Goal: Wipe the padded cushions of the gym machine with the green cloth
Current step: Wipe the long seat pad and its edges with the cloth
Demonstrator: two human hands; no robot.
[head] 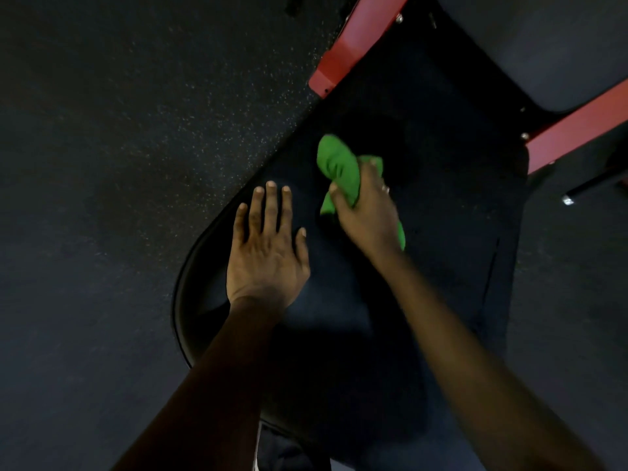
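Head view: we see the right hand [365, 207] gripping a bunched green cloth [339, 168], fingers curled round it, cloth pressed on the dark padded seat cushion [424, 205]. Left hand [266, 249] lies flat just left of the right hand, fingers straight and spread, palm down on the cushion near its rounded edge. Red metal frame bars [346, 49] sit beyond the cloth; dark speckled rubber floor [119, 130] lies left of the left hand.

Dim, murky light. A soft shadow pools on the dark cushion [441, 249] beneath my forearms. My right hand [365, 212] smears slightly, and the frame edges bend.
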